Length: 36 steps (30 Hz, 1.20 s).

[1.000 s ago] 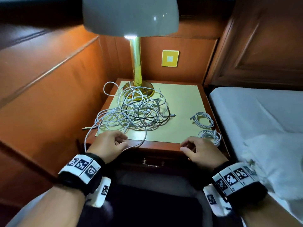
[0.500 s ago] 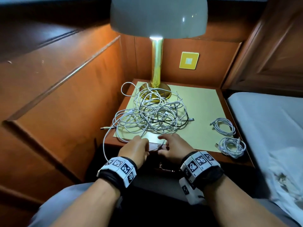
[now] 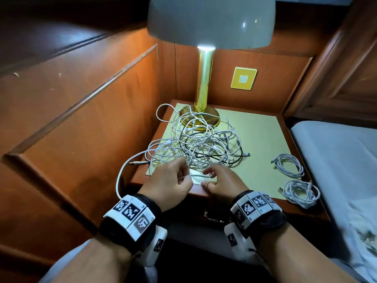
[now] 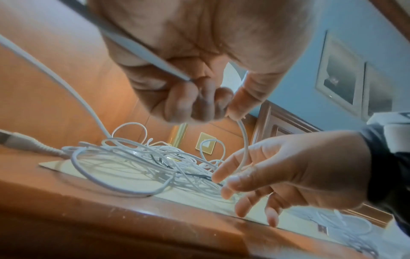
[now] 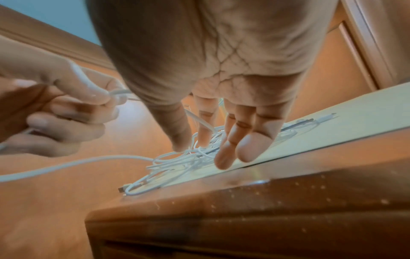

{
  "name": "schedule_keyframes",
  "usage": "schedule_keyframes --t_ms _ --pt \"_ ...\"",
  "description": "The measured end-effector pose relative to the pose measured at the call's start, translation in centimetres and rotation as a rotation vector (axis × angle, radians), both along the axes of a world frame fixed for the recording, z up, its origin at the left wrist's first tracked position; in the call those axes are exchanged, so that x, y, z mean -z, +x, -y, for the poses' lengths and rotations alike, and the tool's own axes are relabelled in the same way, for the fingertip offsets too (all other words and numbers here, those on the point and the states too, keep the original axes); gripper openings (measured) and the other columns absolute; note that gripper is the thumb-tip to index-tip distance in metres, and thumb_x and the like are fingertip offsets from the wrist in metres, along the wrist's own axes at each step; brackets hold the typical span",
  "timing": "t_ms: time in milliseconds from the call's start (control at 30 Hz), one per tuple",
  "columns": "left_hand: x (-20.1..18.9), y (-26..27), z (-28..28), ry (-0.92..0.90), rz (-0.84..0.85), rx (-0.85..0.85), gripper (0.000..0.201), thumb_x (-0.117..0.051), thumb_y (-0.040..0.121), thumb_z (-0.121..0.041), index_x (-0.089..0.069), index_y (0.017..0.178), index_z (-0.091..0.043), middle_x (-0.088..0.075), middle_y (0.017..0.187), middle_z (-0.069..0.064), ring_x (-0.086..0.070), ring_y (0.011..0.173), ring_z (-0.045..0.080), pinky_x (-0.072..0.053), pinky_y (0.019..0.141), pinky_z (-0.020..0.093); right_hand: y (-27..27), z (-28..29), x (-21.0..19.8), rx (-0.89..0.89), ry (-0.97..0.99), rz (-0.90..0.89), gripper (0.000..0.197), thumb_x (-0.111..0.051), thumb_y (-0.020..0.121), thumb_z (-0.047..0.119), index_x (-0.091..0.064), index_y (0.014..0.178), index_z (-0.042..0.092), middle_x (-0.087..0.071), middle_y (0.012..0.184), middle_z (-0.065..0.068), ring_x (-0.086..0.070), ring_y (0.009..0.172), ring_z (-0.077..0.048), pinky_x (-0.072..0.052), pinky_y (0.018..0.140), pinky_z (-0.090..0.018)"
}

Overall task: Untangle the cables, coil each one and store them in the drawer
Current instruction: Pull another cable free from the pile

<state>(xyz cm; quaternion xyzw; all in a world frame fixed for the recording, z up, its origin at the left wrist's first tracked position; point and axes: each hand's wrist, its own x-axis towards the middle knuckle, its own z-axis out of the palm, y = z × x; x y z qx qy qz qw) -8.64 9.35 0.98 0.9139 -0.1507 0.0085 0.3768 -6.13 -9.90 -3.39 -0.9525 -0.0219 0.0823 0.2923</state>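
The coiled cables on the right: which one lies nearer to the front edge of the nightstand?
The lower coil, by the front right corner. The other coil lies behind it, farther from the edge.

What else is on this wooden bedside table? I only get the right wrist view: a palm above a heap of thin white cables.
Observer: Two coiled white cable bundles, far and near, lie by its right edge, apart from the tangled heap of white cables.
Visitor: Anything standing there?
Observer: A lit lamp with a brass stem and pale shade; loops of the heap lie over its base.
Visitor: Where would they be stored?
Observer: The dark wooden drawer under the top looks shut; its metal handle shows below the front edge.
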Motion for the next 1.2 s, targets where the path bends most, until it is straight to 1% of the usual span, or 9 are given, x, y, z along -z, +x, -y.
schedule_keyframes --t_ms 200,333,400,467,700,800,900,1100,1200 --pt "-0.9 -1.0 -0.2 -0.081 0.112 0.013 0.015 -0.067 0.087 -0.018 -0.056 0.078 -0.02 -0.059 0.064 -0.002 -0.052 0.062 0.004 -0.038 0.057 0.011 0.2 -0.8 -2.3 0.06 0.293 0.292 0.007 -0.066 0.094 0.027 -0.065 0.1 0.026 -0.067 0.108 0.001 -0.064 0.083 -0.003 -0.048 0.073 -0.012" --pt "-0.8 -0.8 -0.3 -0.125 0.129 0.028 0.013 -0.068 0.091 -0.026 -0.06 0.082 -0.02 -0.059 0.067 -0.003 -0.051 0.063 0.001 -0.037 0.057 0.009 -0.6 -0.8 -4.9 0.049 0.488 0.39 0.01 -0.068 0.093 0.025 -0.07 0.101 0.021 -0.072 0.099 0.008 -0.068 0.084 -0.002 -0.054 0.072 -0.018" --pt "-0.3 -0.3 -0.6 -0.219 0.104 0.03 0.017 -0.067 0.09 -0.034 -0.06 0.083 -0.02 -0.057 0.068 -0.004 -0.051 0.063 0.005 -0.039 0.058 0.013 -0.9 -0.6 -5.5 0.04 0.521 0.428 0.01 -0.069 0.092 0.023 -0.071 0.102 0.021 -0.071 0.099 0.007 -0.067 0.086 0.001 -0.05 0.069 -0.012" --pt "0.1 0.3 -0.9 -0.313 0.102 0.018 0.03 -0.062 0.088 -0.047 -0.058 0.079 -0.018 -0.052 0.065 -0.002 -0.05 0.061 0.011 -0.045 0.061 0.031 -1.1 -0.2 -5.8 0.033 0.523 0.476 0.009 -0.07 0.091 0.021 -0.07 0.1 0.023 -0.069 0.1 0.006 -0.065 0.089 0.002 -0.047 0.069 -0.009" --pt "-1.2 0.0 -0.8 -0.64 0.188 0.073 0.027 -0.068 0.09 -0.034 -0.066 0.073 -0.013 -0.053 0.062 -0.008 -0.047 0.057 0.005 -0.037 0.055 0.022 0.0 1.4 -5.0 0.085 0.437 0.285 0.028 -0.07 0.082 0.048 -0.058 0.093 0.025 -0.064 0.111 -0.001 -0.063 0.1 -0.001 -0.046 0.07 -0.006" --pt "-0.8 0.1 -0.7 -0.596 0.194 0.118 0.032 -0.065 0.092 -0.042 -0.066 0.076 -0.014 -0.054 0.064 0.003 -0.047 0.057 0.017 -0.036 0.054 0.031 0.1 1.5 -4.8 0.072 0.437 0.281 0.024 -0.07 0.088 0.039 -0.058 0.099 0.02 -0.061 0.117 -0.002 -0.059 0.095 0.007 -0.046 0.067 -0.003" --pt "-1.0 0.0 -0.6 -0.562 0.21 0.156 0.037 -0.063 0.093 -0.041 -0.065 0.075 -0.009 -0.052 0.065 0.015 -0.046 0.058 0.033 -0.038 0.052 0.045 0.3 1.9 -4.7 0.091 0.402 0.264 0.027 -0.069 0.09 0.037 -0.058 0.109 0.021 -0.052 0.124 0.0 -0.06 0.093 0.001 -0.046 0.068 -0.005" --pt "-1.2 -0.3 -0.1 -0.467 0.222 0.22 0.031 -0.062 0.094 -0.037 -0.065 0.073 -0.014 -0.052 0.062 0.005 -0.046 0.056 0.028 -0.038 0.052 0.043 1.0 2.7 -5.1 0.224 0.42 0.329 0.07 -0.072 0.077 0.054 -0.042 0.136 0.03 -0.032 0.135 0.001 -0.064 0.098 -0.01 -0.049 0.08 -0.018" --pt "-1.0 -0.2 0.0 -0.436 0.239 0.23 0.033 -0.061 0.094 -0.037 -0.064 0.072 -0.013 -0.05 0.061 0.005 -0.045 0.054 0.025 -0.037 0.051 0.041 1.5 3.0 -5.1 0.182 0.452 0.278 0.086 -0.068 0.073 0.062 -0.035 0.148 0.037 -0.037 0.143 0.001 -0.063 0.106 -0.011 -0.053 0.093 -0.031"
